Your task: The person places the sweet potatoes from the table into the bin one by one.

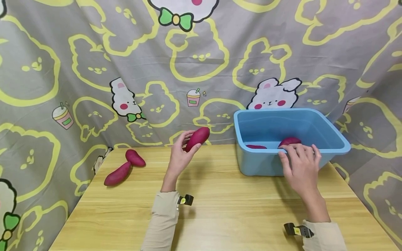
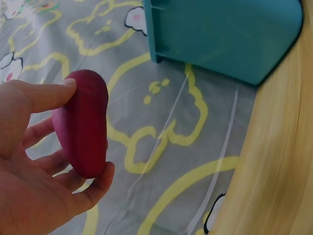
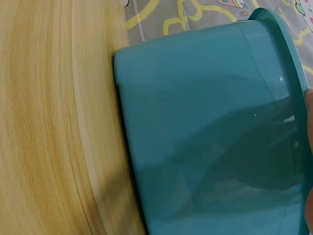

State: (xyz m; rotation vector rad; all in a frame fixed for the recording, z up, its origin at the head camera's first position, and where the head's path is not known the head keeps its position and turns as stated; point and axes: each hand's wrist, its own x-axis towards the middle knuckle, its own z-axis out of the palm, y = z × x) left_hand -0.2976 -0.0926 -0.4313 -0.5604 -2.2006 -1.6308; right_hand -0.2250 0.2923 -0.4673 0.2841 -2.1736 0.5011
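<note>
My left hand [image 1: 182,157] holds a purple-red sweet potato [image 1: 199,137] up above the table's back edge. In the left wrist view, the thumb presses one side of this sweet potato [image 2: 84,125] and the fingers support the other. My right hand [image 1: 301,170] is at the front rim of a blue plastic bin [image 1: 260,162], fingers curled over it and thumb on the outer side. Just behind those fingertips, a sweet potato [image 1: 289,141] shows inside the bin. Another sweet potato [image 1: 255,146] lies at the bin's left, mostly hidden by the front wall.
Two more sweet potatoes, one upper [image 1: 135,158] and one lower [image 1: 117,175], touch end to end on the wooden table [image 1: 220,216] at the left. A grey patterned curtain [image 1: 150,69] hangs behind the table and along both sides. The bin stands at the back right.
</note>
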